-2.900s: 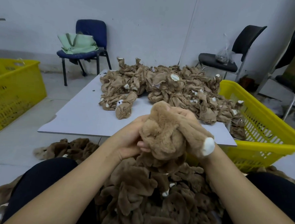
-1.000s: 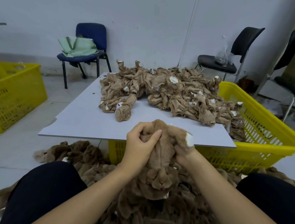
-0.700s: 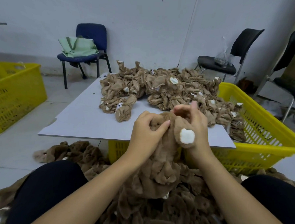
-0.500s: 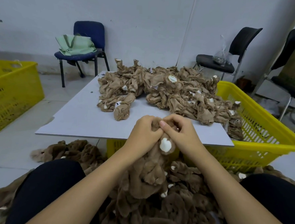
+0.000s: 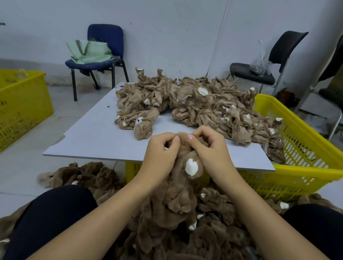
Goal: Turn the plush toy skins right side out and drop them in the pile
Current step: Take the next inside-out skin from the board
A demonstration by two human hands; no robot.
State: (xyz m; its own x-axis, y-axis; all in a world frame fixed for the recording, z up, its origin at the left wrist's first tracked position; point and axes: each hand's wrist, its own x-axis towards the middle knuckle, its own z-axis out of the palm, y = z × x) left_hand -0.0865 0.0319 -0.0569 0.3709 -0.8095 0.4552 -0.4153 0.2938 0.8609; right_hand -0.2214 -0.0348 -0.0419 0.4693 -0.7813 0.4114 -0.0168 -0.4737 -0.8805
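Note:
A furry brown plush skin with a white patch hangs in front of me, fur side out. My left hand and my right hand both pinch its top edge, thumbs close together, just above the near edge of the table. Its lower part drapes onto the pile of furry brown skins between my knees. A heap of inside-out tan skins lies on the far half of the table.
A yellow basket stands under and to the right of the table, another yellow basket on the floor at left. A blue chair with a green bag and a black chair stand by the wall.
Both hands came together at the top of the skin. The limb with the white patch, held up by my right hand a moment ago, now hangs lower below my fingers.

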